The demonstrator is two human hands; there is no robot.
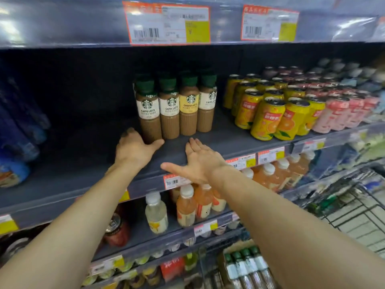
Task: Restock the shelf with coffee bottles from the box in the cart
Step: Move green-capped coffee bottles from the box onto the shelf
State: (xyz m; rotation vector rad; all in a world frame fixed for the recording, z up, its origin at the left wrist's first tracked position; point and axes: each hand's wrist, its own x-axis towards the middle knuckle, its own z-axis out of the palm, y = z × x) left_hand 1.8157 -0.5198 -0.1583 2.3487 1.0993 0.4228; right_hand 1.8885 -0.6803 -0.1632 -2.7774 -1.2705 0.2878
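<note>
Coffee bottles (pixel 175 107): four Starbucks bottles in a front row on the dark shelf (pixel 218 140), green caps, more behind.
Left hand (pixel 135 149): fingers straight, holding nothing, thumb just beside the base of the leftmost Caffe Latte bottle (pixel 149 115).
Right hand (pixel 198 161): spread flat and released over the shelf edge, apart from the bottles.
Neighbours: orange drink cans (pixel 268 117) to the right.
Cart (pixel 354 207): lower right, box of bottles (pixel 248 268) inside.
</note>
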